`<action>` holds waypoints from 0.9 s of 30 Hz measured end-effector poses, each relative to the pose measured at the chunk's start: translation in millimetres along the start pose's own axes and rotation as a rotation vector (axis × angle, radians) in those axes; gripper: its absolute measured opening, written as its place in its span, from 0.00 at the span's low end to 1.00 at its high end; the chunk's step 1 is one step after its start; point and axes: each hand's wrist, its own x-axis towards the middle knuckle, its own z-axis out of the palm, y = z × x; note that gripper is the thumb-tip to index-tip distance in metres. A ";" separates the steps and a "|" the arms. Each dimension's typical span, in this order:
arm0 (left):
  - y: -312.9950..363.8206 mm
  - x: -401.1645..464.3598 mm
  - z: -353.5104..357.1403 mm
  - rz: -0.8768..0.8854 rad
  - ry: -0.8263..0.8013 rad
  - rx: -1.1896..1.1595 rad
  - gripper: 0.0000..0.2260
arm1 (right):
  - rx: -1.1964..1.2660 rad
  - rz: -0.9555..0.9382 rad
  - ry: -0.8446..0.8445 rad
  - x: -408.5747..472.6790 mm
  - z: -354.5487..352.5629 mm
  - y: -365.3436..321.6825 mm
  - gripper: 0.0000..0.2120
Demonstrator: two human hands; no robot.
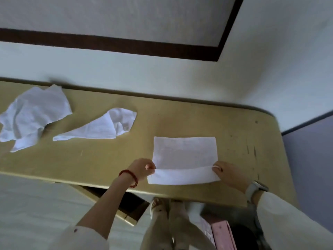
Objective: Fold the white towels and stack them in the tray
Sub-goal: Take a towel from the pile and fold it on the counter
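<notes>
A white towel (184,152) lies flat on the yellow-brown table (108,159), near its front edge. Its near edge is turned up and over into a narrow band. My left hand (142,168) pinches the left end of that band, and my right hand (228,175) pinches the right end. A loosely folded white towel (100,126) lies to the left in the table's middle. A crumpled white towel (30,114) sits at the far left. No tray shows in this view.
The table stands against a pale wall (162,78) with a dark-framed panel. A white bed surface (36,204) lies below left. My legs and feet (167,213) stand under the table's front edge, beside a pink object (223,233) on the floor.
</notes>
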 end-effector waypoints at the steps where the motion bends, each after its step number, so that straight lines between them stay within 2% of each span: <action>1: -1.7 5.4 2.8 -0.007 0.048 -0.077 0.06 | 0.017 0.029 0.018 3.2 1.7 0.2 0.13; 4: 1.0 24.0 1.8 -0.007 0.220 -0.317 0.02 | 0.120 0.090 0.182 22.9 2.6 2.7 0.12; 7: 8.2 47.0 -2.9 0.007 0.348 -0.404 0.02 | 0.121 0.147 0.351 44.3 -0.4 3.5 0.12; 12: 17.7 75.6 -0.2 -0.013 0.518 -0.457 0.04 | 0.218 0.142 0.410 71.5 -5.9 5.6 0.11; 15: 17.0 90.4 4.9 -0.050 0.539 -0.440 0.04 | 0.310 0.137 0.433 82.7 -7.6 6.5 0.07; 21: 11.3 100.5 14.6 -0.101 0.547 -0.413 0.05 | 0.357 0.162 0.449 90.8 -6.3 8.1 0.11; 27: 13.7 100.8 15.9 -0.115 0.555 -0.380 0.05 | 0.354 0.199 0.453 100.8 -8.5 8.3 0.09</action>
